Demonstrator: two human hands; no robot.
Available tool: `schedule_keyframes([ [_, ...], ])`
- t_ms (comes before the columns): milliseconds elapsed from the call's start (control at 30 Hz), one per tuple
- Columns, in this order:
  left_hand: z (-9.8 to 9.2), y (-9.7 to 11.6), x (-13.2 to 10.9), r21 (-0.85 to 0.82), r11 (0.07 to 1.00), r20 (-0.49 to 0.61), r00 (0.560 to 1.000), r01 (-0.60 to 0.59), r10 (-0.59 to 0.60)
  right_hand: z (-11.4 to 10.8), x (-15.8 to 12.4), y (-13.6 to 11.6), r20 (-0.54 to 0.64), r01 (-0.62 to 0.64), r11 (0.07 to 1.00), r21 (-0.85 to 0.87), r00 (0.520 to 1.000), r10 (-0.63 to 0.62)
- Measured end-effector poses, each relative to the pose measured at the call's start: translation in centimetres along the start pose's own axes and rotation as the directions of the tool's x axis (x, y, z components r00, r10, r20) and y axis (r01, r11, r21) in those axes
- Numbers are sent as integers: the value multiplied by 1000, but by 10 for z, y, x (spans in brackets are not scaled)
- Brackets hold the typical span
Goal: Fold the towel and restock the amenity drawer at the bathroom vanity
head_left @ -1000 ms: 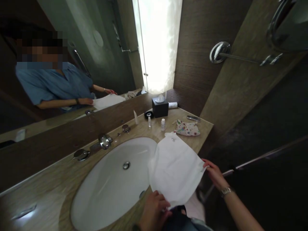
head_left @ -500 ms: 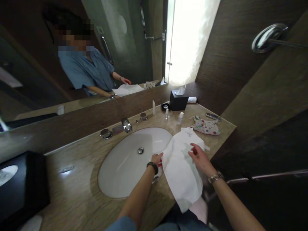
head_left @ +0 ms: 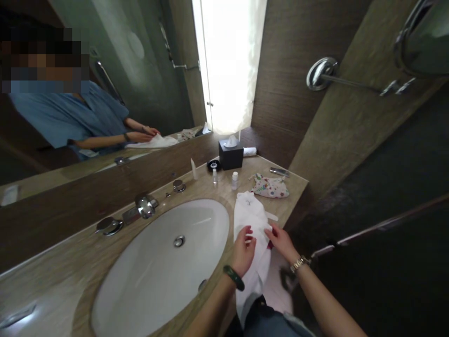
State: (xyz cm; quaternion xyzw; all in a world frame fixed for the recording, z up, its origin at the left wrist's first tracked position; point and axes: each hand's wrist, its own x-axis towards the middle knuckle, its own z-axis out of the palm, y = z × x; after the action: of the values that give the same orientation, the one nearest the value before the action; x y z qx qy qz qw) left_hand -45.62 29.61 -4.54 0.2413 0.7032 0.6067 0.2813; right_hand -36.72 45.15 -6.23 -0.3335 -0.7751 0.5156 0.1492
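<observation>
The white cloth [head_left: 250, 217] is pinched by left hand [head_left: 242, 250] and, apparently, right hand [head_left: 282, 242]; its overhanging end may be dragged off the counter [head_left: 210, 187].

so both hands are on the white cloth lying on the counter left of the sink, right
Not quite. The head view shows the left hand and right hand on the white cloth, but it lies on the counter right of the sink.
</observation>
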Motion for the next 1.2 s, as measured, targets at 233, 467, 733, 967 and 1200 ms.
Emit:
schedule_keyframes([
  [233,-77,-21,-63,665,538,576,814,-518,73,28,-7,-18,241,416,645,-641,907,-345],
  [467,-63,4,-21,587,807,277,953,-67,-122,-24,-22,5,527,496,813,-305,799,-290],
  [733,-51,-10,79,662,723,-161,980,196,-119,13,-10,6,-35,49,919,-392,997,-68],
  [967,-47,-9,29,735,678,-164,973,10,163,9,-44,-8,223,541,654,-529,832,-508],
  [1200,-54,-15,-12,794,588,153,987,-153,50,8,-15,-4,381,508,650,-564,859,-341],
])
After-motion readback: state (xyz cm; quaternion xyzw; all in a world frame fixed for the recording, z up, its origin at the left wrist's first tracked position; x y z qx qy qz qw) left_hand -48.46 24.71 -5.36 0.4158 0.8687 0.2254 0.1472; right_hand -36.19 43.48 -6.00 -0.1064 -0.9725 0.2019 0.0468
